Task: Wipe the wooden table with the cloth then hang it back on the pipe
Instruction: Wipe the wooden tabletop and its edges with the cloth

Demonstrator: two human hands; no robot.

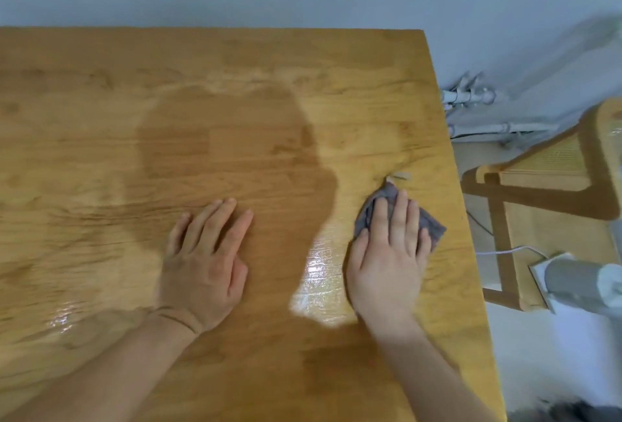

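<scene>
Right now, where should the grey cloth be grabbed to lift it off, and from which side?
Probably the raised fold of the cloth beyond the fingertips, pinched from above on the far side; the right hand presses the rest flat on the table, leaving only thin edges.

No legible text, brand, number or sign appears in the head view. One possible label carrier is present: a small pale tag (399,176) at the far tip of the grey cloth (432,224). It is too small and blurred to tell whether it bears any print.
</scene>
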